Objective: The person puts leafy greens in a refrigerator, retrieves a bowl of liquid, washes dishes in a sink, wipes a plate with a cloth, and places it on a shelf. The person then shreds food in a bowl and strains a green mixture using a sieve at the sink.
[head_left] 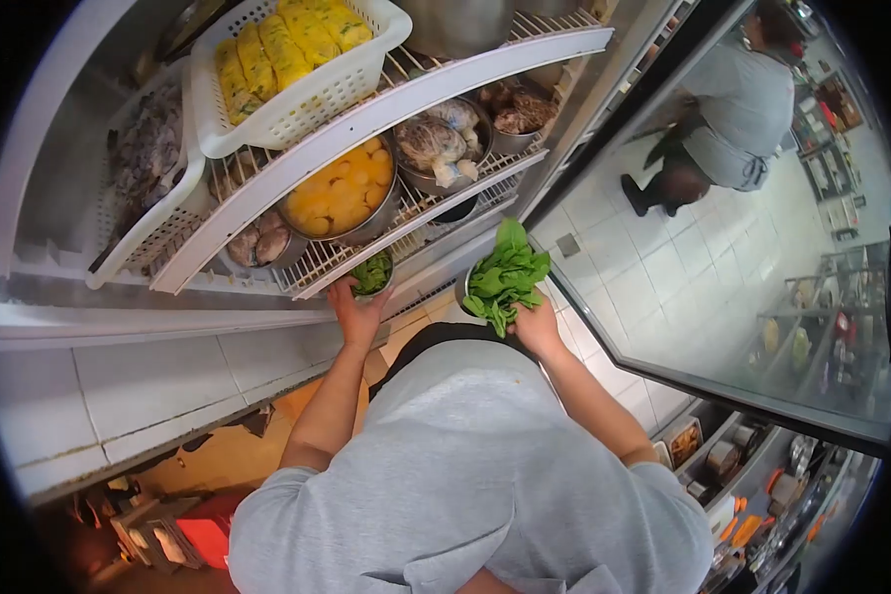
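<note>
The left hand [359, 313] has its fingers wrapped around a small bowl [390, 281] of green leaves [371, 269]. The right hand [537, 325] touches leafy greens [506, 277] beside its fingers; leaves hide their grip, so I cannot tell it. Above the left fingers, a pot [384, 216] sits inside the fridge [267, 327].

Upper garment: plain grey shirt [465, 455], short left sleeve [277, 530] at 7 o'clock, short right sleeve [658, 520] at 5 o'clock. Dark garment [434, 343] at shirt's 12-o'clock edge. Left hand [359, 312] and right hand [537, 327]: ungloved.
</note>
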Demonstrator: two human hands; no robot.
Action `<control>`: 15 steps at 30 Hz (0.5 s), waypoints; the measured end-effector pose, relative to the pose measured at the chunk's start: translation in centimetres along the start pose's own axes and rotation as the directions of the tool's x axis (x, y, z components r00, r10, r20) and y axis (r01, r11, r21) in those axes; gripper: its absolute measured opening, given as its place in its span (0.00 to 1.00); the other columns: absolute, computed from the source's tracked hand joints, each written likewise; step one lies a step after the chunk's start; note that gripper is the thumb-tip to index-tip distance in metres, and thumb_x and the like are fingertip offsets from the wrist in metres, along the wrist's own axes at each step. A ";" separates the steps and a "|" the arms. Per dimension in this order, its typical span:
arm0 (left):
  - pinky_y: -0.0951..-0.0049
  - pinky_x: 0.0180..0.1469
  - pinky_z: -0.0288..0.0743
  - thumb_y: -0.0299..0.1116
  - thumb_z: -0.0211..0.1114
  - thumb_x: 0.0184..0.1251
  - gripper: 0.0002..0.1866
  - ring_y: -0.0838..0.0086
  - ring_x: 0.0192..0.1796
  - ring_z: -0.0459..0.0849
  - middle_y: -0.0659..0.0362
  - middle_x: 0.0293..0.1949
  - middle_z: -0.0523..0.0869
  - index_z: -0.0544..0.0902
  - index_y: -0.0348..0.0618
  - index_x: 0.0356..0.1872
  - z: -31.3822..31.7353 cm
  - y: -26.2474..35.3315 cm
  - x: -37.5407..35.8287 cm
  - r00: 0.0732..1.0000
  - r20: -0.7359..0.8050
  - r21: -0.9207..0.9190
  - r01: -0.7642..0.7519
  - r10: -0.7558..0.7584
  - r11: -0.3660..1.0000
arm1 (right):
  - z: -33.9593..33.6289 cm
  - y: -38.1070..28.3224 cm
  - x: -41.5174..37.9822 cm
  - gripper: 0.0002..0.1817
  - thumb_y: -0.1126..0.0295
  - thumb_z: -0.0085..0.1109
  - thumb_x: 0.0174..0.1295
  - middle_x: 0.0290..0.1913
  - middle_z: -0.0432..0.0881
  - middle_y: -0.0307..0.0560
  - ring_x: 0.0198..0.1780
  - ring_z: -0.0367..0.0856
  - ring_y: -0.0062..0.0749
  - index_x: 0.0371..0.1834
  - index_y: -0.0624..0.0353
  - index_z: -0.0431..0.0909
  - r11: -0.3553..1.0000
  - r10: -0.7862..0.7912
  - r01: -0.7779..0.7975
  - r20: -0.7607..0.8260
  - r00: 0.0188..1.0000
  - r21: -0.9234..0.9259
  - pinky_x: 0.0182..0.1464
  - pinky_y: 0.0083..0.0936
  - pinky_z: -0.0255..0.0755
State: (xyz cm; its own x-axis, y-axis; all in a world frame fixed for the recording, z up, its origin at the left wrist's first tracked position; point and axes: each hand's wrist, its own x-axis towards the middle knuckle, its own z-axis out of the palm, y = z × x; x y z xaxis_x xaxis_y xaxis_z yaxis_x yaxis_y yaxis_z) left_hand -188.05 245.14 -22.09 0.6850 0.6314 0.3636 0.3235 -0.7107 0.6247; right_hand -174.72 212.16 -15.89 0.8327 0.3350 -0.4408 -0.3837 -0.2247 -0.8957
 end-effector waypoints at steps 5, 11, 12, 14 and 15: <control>0.56 0.52 0.77 0.44 0.92 0.45 0.33 0.51 0.51 0.80 0.47 0.48 0.79 0.77 0.37 0.41 1.3 -0.2 0.4 0.977 -0.036 0.023 0.210 -0.209 0.977 | 3.6 -0.2 6.4 0.15 0.78 0.55 0.73 0.39 0.88 0.51 0.25 0.84 0.30 0.60 0.70 0.77 0.999 -0.040 0.034 0.171 0.985 0.035 0.26 0.27 0.78; 0.56 0.48 0.78 0.46 0.91 0.46 0.32 0.54 0.46 0.81 0.50 0.41 0.81 0.79 0.36 0.40 2.7 0.9 1.6 0.953 -0.026 0.092 0.302 -0.300 0.949 | 9.1 -1.9 11.0 0.19 0.74 0.59 0.70 0.42 0.90 0.60 0.38 0.92 0.47 0.61 0.72 0.75 0.982 -0.044 0.096 0.297 0.954 -0.164 0.36 0.39 0.85; 0.56 0.48 0.78 0.46 0.91 0.46 0.32 0.54 0.46 0.81 0.50 0.41 0.81 0.79 0.36 0.40 2.8 0.8 1.6 0.950 -0.034 0.093 0.313 -0.311 0.945 | 9.6 -1.6 11.9 0.19 0.74 0.59 0.70 0.42 0.90 0.60 0.38 0.92 0.47 0.61 0.72 0.75 0.981 -0.041 0.098 0.308 0.950 -0.170 0.36 0.39 0.85; 0.57 0.46 0.78 0.45 0.91 0.46 0.32 0.55 0.43 0.81 0.51 0.38 0.81 0.79 0.36 0.39 2.8 0.6 1.7 0.968 -0.008 0.067 0.252 -0.252 0.965 | 10.9 0.4 14.1 0.21 0.71 0.61 0.67 0.48 0.89 0.71 0.50 0.90 0.65 0.60 0.72 0.75 0.877 -0.176 0.275 0.270 0.947 -0.394 0.52 0.48 0.84; 0.57 0.46 0.78 0.45 0.91 0.46 0.32 0.55 0.43 0.81 0.51 0.38 0.81 0.79 0.36 0.39 2.4 0.6 1.9 0.966 -0.015 0.068 0.260 -0.260 0.963 | 11.3 0.6 14.7 0.21 0.71 0.61 0.67 0.48 0.89 0.71 0.50 0.90 0.65 0.60 0.72 0.75 0.875 -0.175 0.279 0.279 0.944 -0.396 0.52 0.48 0.84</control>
State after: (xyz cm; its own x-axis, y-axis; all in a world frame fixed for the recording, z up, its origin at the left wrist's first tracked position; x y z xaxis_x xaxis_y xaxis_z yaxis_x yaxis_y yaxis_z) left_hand -185.01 245.16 -22.70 0.5675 0.7990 0.1991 0.5344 -0.5413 0.6492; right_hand -167.22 227.26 -23.54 0.7418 0.6114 -0.2757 0.0550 -0.4651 -0.8835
